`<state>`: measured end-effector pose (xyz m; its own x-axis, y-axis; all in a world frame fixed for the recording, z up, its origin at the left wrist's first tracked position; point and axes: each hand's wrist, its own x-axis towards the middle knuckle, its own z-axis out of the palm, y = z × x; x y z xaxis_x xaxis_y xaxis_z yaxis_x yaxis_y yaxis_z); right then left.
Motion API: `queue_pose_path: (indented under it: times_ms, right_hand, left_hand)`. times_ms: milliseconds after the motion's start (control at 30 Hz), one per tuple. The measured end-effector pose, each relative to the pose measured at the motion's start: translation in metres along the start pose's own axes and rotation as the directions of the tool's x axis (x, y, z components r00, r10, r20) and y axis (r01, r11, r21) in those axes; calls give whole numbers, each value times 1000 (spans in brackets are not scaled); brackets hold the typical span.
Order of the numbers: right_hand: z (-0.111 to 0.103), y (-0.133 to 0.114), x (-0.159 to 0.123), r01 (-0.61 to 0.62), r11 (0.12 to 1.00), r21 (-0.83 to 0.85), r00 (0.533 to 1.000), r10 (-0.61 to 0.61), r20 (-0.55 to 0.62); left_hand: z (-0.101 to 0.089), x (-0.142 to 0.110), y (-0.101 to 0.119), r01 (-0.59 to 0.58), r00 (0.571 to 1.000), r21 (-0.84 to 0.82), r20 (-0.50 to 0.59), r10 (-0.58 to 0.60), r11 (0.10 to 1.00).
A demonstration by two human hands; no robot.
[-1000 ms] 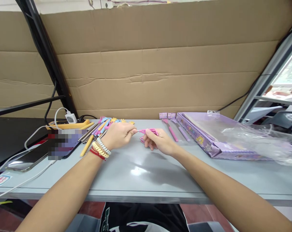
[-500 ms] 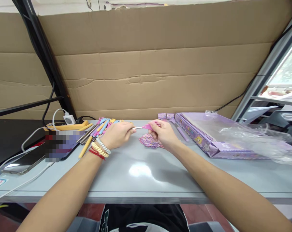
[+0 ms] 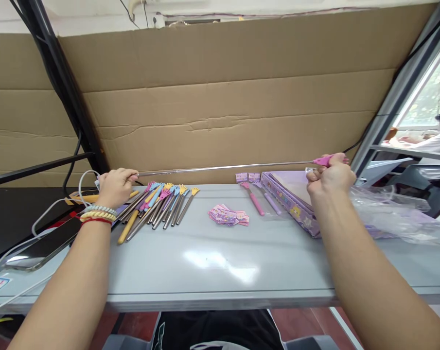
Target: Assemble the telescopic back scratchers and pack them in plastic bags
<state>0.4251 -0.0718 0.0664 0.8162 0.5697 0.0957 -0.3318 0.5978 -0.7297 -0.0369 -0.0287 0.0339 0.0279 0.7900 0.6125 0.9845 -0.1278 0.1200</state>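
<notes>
so our hands had gone wide apart: the left hand (image 3: 117, 187) was clamped on one end of a thin metal rod (image 3: 220, 168), and the right hand (image 3: 331, 177) was shut in a fist round the pink hand-shaped tip (image 3: 324, 160) at the other end. half a second earlier both hands were close together over the middle with just a short bit of metal showing, so we figured the rod slides out, and we'd just pulled it long. seems like that meant the stretching part was mostly done, though we couldn't tell if it was at full length.

the rod hung above the table (image 3: 220, 277), in front of the cardboard (image 3: 220, 107). below it we had a heap of back scratchers (image 3: 156, 195) near our left hand, and a loose pile of pink cards (image 3: 227, 215) in the middle, now uncovered by our right hand. right of that lay a pink scratcher (image 3: 255, 200) and a purple scratcher (image 3: 272, 200) side by side, then the purple box (image 3: 292, 199) with clear plastic (image 3: 391, 209) over it.
</notes>
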Motion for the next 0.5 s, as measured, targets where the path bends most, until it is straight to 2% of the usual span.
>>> queue_pose_path:
  times_ms: [133, 267, 400, 500]
  right_hand:
    - [-3, -3, 6, 35, 999, -1, 999, -35, -24]
    - [-1, 4, 7, 83, 993, -86, 996, -84, -5]
    - [0, 10, 4, 57, 986, -156, 998, -52, 34]
    - [-1, 10, 3, 89, 976, -198, 996, -92, -9]
  left_hand:
    - [6, 3, -2, -13, 1000, -16, -13, 13, 1000]
    - [16, 8, -9, -19, 998, -33, -58, 17, 999]
    - [22, 10, -17, -73, 997, -51, -40, 71, 996]
    - [24, 10, -17, -89, 996, -15, -3, 89, 996]
